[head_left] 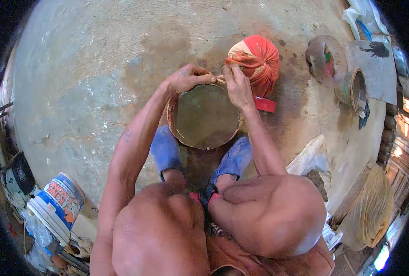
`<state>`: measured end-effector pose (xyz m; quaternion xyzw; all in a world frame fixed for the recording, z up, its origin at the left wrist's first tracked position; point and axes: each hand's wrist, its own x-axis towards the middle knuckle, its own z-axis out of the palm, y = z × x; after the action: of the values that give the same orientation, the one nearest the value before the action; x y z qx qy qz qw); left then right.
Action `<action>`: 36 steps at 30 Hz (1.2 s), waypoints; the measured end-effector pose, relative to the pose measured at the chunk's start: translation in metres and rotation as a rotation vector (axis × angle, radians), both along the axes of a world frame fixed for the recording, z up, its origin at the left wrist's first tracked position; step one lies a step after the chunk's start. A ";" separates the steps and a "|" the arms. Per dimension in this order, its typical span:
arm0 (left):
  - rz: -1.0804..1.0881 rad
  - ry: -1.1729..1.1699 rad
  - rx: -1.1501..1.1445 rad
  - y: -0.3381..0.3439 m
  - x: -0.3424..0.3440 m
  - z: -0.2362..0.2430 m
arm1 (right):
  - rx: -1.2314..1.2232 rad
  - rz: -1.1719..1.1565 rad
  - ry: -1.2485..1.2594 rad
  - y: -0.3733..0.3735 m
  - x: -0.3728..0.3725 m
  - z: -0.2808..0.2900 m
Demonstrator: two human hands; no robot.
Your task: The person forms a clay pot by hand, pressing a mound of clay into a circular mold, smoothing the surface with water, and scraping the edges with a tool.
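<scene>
Between my feet stands a round brown-rimmed tub (171,120), its inside a smooth greenish-brown; whether that is liquid or a bare bottom I cannot tell. My left hand (190,79) is closed at its far rim, the thumb lying along the edge. Opposite it, my right hand (238,87) holds the far right of the same rim, fingers pointing away from me and partly hiding the edge. Just beyond the right fingertips sits a gathered red and cream cloth bundle (262,60). A small red block (265,105) lies beside my right wrist.
Blue shoes (166,149) flank the tub. Right of the bundle are a rounded brown object (322,57), a tipped round vessel (357,89) and a grey board (377,76). White sacking (312,156) lies near my right knee. A paint bucket (62,200) stands at the left.
</scene>
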<state>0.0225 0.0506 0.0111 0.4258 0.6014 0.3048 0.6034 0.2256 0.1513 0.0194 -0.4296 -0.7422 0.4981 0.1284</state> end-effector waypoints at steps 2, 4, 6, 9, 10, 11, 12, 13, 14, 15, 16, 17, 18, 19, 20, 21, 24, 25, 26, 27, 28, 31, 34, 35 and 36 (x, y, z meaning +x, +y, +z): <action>0.009 0.035 0.025 -0.004 -0.002 0.002 | -0.037 -0.050 0.066 -0.001 0.004 -0.001; 0.018 -0.052 0.020 -0.010 -0.004 0.004 | -0.006 -0.240 0.172 -0.007 0.021 0.003; 0.013 -0.109 -0.030 -0.016 -0.001 0.004 | -0.038 -0.335 0.174 -0.020 0.052 0.001; 0.038 -0.148 0.006 -0.013 -0.004 0.011 | -0.140 -0.495 0.185 -0.055 0.084 0.001; 0.074 -0.152 0.058 -0.016 -0.003 0.013 | -0.138 -0.502 0.183 -0.073 0.096 -0.002; 0.071 -0.150 0.059 -0.019 -0.005 0.015 | -0.049 -0.427 0.092 -0.089 0.105 -0.007; 0.119 -0.165 0.053 -0.024 -0.007 0.010 | -0.011 -0.393 0.043 -0.099 0.107 -0.017; 0.165 -0.182 0.052 -0.026 -0.012 0.009 | 0.039 -0.361 -0.003 -0.104 0.108 -0.020; 0.197 -0.103 0.076 -0.027 -0.017 0.007 | -0.085 -0.380 0.027 -0.107 0.109 -0.025; 0.190 -0.105 0.079 -0.030 -0.021 0.006 | -0.209 -0.397 0.057 -0.109 0.110 -0.028; 0.280 -0.106 0.070 -0.043 -0.031 0.000 | -0.290 -0.234 -0.157 -0.105 0.097 -0.005; 0.372 -0.106 0.061 -0.057 -0.040 -0.006 | -0.299 -0.220 -0.150 -0.108 0.084 -0.004; 0.449 -0.143 0.090 -0.062 -0.042 -0.007 | -0.255 -0.221 -0.080 -0.104 0.074 -0.003; 0.450 -0.142 0.099 -0.068 -0.046 -0.008 | -0.212 -0.219 -0.011 -0.099 0.065 -0.002; 0.514 -0.154 0.115 -0.069 -0.048 -0.007 | -0.171 -0.179 0.112 -0.094 0.061 0.004; 0.581 -0.166 0.129 -0.070 -0.050 -0.006 | -0.161 -0.184 0.107 -0.088 0.055 0.004; 0.861 -0.218 0.154 -0.116 -0.064 -0.028 | -0.084 -0.125 0.260 -0.100 0.022 -0.007; 0.863 -0.223 0.157 -0.117 -0.063 -0.027 | -0.080 -0.123 0.258 -0.096 0.018 -0.011; 0.951 -0.253 0.173 -0.118 -0.061 -0.026 | -0.169 -0.128 0.277 -0.092 0.014 -0.015; 1.043 -0.275 0.181 -0.126 -0.060 -0.029 | -0.270 -0.132 0.297 -0.092 0.005 -0.019; 1.051 -0.272 0.172 -0.133 -0.060 -0.032 | -0.273 -0.158 0.205 -0.096 0.000 -0.020; 1.177 -0.255 0.141 -0.156 -0.064 -0.039 | -0.289 -0.165 0.168 -0.107 -0.021 -0.037; 1.261 -0.300 0.090 -0.163 -0.071 -0.039 | -0.258 -0.187 0.208 -0.103 -0.036 -0.041; 1.285 -0.291 0.051 -0.164 -0.072 -0.037 | -0.242 -0.199 0.234 -0.100 -0.040 -0.041; 1.306 -0.282 0.013 -0.160 -0.071 -0.035 | -0.223 -0.213 0.263 -0.095 -0.044 -0.040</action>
<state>-0.0490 -0.1099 -0.0237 -0.0660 0.6493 0.6639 0.3650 0.1814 0.0565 -0.0203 -0.4486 -0.6095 0.6127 0.2278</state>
